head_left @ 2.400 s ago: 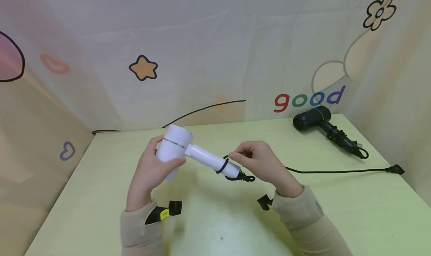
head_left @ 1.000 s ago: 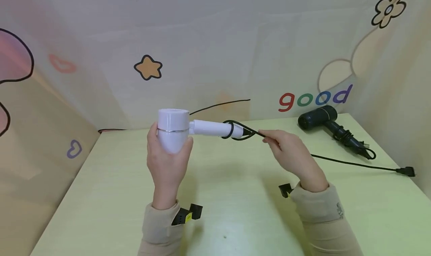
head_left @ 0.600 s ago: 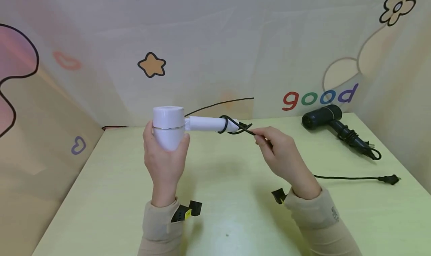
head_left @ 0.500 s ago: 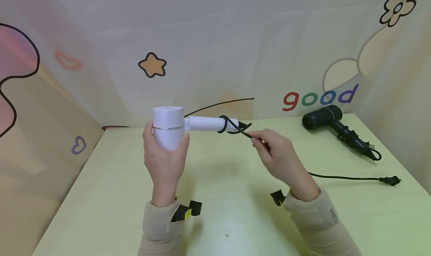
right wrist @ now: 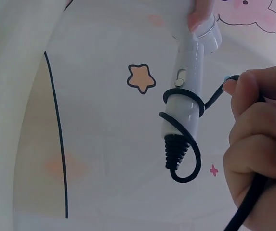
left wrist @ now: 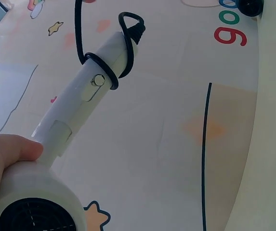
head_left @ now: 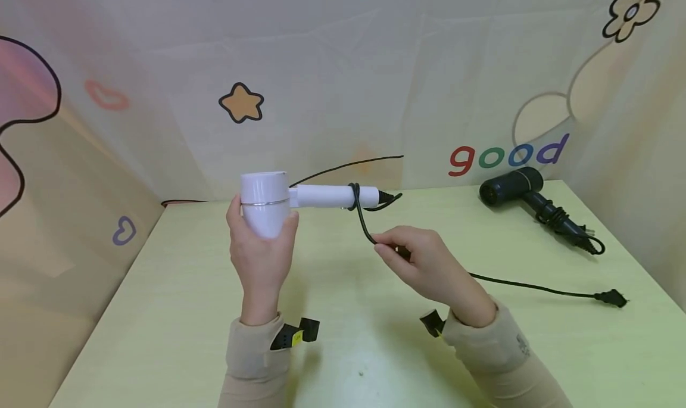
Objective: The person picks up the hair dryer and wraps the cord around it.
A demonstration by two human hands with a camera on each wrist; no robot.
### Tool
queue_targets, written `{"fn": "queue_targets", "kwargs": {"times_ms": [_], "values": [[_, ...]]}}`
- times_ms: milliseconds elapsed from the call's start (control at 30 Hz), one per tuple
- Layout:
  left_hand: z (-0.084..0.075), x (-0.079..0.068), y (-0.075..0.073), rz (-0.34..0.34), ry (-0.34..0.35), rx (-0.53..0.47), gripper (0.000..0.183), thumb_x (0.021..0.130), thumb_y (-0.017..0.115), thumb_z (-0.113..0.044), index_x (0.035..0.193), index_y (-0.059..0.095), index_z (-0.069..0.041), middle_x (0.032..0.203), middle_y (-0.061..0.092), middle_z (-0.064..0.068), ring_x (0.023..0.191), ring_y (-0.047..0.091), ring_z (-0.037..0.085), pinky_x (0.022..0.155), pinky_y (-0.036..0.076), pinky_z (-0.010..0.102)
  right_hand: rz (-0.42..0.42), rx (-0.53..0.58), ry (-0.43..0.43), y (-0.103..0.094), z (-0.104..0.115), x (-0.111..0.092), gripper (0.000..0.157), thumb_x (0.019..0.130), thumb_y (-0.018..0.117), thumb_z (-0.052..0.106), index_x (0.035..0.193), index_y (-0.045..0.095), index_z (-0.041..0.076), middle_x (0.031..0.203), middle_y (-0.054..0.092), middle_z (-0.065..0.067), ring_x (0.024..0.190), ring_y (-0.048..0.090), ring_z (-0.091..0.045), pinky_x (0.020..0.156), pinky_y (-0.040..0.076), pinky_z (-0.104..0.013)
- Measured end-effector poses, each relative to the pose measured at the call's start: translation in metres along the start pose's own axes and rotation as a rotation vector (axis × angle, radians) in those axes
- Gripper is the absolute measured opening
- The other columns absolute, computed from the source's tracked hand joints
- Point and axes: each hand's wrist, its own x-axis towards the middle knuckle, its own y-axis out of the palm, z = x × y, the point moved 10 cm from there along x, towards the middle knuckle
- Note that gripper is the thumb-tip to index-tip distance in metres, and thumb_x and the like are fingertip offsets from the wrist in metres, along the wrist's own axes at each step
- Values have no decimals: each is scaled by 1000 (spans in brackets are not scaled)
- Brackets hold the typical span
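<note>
In the air, well to the left of the black dryer (head_left: 506,187), the left hand (head_left: 259,259) is gripping the white dryer (head_left: 311,196) by its head (head_left: 265,189); the cord (head_left: 361,217) is circling its handle (head_left: 334,197). Nearer to the black dryer, the right hand (head_left: 426,268) is pinching this cord.

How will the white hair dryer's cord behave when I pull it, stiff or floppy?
The black cord probably bends readily without going limp: its loop at the end of the handle stands open. It may slip, as the handle looks smooth. The plug could trail or swing, since it extends beyond the right hand.
</note>
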Motion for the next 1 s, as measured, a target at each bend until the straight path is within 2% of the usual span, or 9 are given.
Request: {"fn": "queue_targets", "kwargs": {"times_ms": [167, 300, 433, 567, 633, 767, 900, 1000], "values": [[8, 2, -1, 13, -79, -24, 81, 74, 76, -37, 139, 33, -17, 106, 59, 13, 84, 57, 29, 68, 42, 39, 105, 76, 41, 13, -11, 1, 27, 87, 62, 0, 113, 67, 0, 69, 56, 3, 53, 35, -1, 49, 35, -18], [15, 3, 0, 54, -155, -45, 79, 75, 75, -38, 139, 32, -19, 104, 59, 12, 85, 58, 28, 68, 44, 37, 160, 85, 58, 22, -23, 2, 33, 89, 59, -1, 121, 63, 1, 72, 58, 3, 55, 34, -2, 51, 35, -19], [20, 3, 7, 128, -222, -103, 76, 77, 73, -38, 138, 31, -18, 108, 56, 11, 89, 58, 25, 68, 48, 36, 188, 73, 75, 30, -35, 4, 37, 91, 55, -2, 127, 59, 4, 77, 59, 3, 58, 35, -4, 54, 35, -20], [21, 2, 14, 203, -258, -191, 74, 78, 73, -34, 137, 32, -15, 111, 54, 11, 91, 58, 25, 69, 51, 37, 174, 68, 98, 32, -47, 6, 37, 91, 55, -1, 128, 59, 5, 79, 61, 1, 63, 40, -7, 58, 37, -21], [21, 1, 18, 239, -274, -228, 72, 79, 73, -31, 136, 33, -14, 112, 53, 11, 92, 59, 25, 69, 52, 37, 160, 70, 136, 31, -54, 6, 35, 91, 56, 1, 126, 61, 6, 80, 63, 1, 66, 46, -8, 59, 38, -21], [21, -2, 25, 315, -311, -278, 72, 80, 73, -29, 136, 32, -12, 116, 53, 12, 95, 59, 26, 71, 53, 36, 149, 86, 273, 28, -73, 5, 31, 92, 59, 9, 122, 64, 10, 84, 69, -1, 65, 48, -11, 55, 34, -22], [24, -4, 30, 376, -367, -307, 72, 81, 72, -31, 138, 30, -15, 118, 53, 13, 99, 58, 27, 67, 54, 36, 159, 110, 400, 26, -90, 1, 29, 94, 59, 15, 122, 65, 14, 85, 71, -2, 54, 36, -11, 51, 28, -23], [25, -5, 31, 403, -399, -323, 72, 82, 71, -31, 139, 30, -16, 119, 53, 13, 100, 57, 28, 64, 55, 36, 160, 130, 443, 25, -98, -1, 28, 94, 59, 18, 120, 67, 14, 83, 70, -2, 51, 28, -12, 49, 25, -23]]}}
